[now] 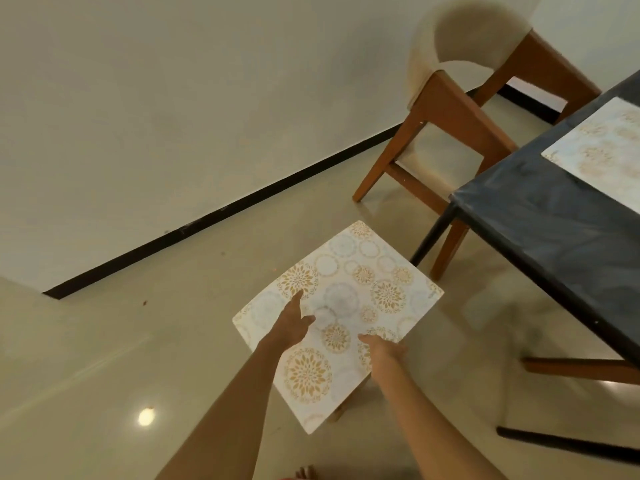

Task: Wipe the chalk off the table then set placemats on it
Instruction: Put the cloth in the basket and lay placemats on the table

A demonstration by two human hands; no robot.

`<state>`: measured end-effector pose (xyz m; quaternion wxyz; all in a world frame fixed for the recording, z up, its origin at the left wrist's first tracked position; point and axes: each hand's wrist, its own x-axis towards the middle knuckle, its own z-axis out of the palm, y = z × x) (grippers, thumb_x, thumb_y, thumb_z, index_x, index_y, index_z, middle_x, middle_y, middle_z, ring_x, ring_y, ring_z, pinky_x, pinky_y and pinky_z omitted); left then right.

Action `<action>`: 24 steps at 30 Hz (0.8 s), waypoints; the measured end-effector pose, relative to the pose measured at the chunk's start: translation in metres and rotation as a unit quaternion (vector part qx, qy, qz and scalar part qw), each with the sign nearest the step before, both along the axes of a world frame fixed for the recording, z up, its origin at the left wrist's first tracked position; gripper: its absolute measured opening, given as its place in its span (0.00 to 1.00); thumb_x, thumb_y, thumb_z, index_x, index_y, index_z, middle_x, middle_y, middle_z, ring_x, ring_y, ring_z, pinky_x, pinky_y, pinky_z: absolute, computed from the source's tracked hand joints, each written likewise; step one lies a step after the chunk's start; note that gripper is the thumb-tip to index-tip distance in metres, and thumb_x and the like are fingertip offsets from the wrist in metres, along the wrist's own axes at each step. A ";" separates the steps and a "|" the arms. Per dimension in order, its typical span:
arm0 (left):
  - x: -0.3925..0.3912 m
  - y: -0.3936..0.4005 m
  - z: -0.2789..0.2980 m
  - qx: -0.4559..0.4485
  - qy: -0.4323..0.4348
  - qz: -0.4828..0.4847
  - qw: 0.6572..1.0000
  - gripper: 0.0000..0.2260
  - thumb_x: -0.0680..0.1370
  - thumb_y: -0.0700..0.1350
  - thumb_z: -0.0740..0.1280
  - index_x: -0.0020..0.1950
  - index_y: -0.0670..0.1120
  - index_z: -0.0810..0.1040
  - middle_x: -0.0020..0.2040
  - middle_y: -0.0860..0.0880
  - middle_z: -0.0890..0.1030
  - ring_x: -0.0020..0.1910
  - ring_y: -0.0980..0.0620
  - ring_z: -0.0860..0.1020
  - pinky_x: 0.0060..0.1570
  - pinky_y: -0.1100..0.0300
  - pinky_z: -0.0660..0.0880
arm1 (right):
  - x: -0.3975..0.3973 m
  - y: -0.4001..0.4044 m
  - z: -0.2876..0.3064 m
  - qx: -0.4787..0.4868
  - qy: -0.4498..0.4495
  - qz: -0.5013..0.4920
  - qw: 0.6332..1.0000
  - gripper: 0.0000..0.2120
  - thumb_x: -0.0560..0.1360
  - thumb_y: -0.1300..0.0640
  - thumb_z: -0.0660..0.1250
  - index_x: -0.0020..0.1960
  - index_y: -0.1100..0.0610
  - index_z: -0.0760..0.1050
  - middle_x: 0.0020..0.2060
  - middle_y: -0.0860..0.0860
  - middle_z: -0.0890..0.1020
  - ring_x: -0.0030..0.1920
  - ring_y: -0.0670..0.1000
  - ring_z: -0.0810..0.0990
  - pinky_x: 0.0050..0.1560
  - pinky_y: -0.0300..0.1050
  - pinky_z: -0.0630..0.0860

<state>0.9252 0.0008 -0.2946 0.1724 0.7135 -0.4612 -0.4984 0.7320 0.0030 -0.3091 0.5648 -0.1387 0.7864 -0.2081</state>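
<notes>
A: Right hand (384, 349) pinching the near right edge of the mat (341, 320), thumb on top, fingers hidden beneath.

B: And the left hand (292, 325)?

A: Laid on top of the mat near its left edge, index finger straight and pointing away, thumb stretched toward the middle. Nothing curled round the sheet there. Other fingers not clear enough to call.

B: Mat's position?

A: Held in the air above the floor (138, 341), turned cornerwise, far corner aimed toward the chair (460, 109). Right corner near the table leg (434, 237) but apart from it. Near corner low, between the two forearms.

B: Table?

A: Dark table (554, 230) to the right, well apart from the held mat. Corner pointing left, long edge running down toward the right side of the view. Pale smears across the dark top. Second mat (602, 150) lying flat on it, farther back, set in from the table's edge, cut off by the frame.

B: Room to the left?

A: Open floor out to the black skirting (221, 213) along the wall. Lamp glare on the tiles, near left. Chair tucked beyond the table corner, legs standing on the floor.
</notes>
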 end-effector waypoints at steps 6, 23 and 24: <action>0.006 0.017 -0.007 0.002 0.002 -0.005 1.000 0.30 0.81 0.43 0.61 0.79 0.46 0.49 0.78 0.44 0.55 0.75 0.43 0.58 0.69 0.52 0.62 | 0.012 0.020 -0.010 0.128 -0.071 0.008 0.989 0.31 0.74 0.60 0.72 0.73 0.62 0.64 0.72 0.62 0.66 0.72 0.66 0.63 0.69 0.70 0.58; -0.028 -0.023 0.049 -0.075 -0.059 0.036 0.995 0.25 0.82 0.44 0.58 0.78 0.45 0.55 0.77 0.43 0.59 0.75 0.43 0.59 0.73 0.48 0.57 | -0.064 0.003 0.065 -0.288 0.013 -0.108 0.951 0.15 0.79 0.71 0.59 0.60 0.60 0.77 0.52 0.53 0.81 0.53 0.54 0.79 0.58 0.51 0.76; -0.033 -0.028 0.055 -0.081 -0.077 0.043 0.993 0.24 0.82 0.44 0.58 0.78 0.45 0.56 0.76 0.42 0.61 0.74 0.42 0.61 0.72 0.46 0.59 | -0.075 0.002 0.070 -0.303 0.008 -0.105 0.947 0.14 0.79 0.70 0.59 0.59 0.59 0.76 0.52 0.52 0.80 0.54 0.54 0.79 0.60 0.51 0.75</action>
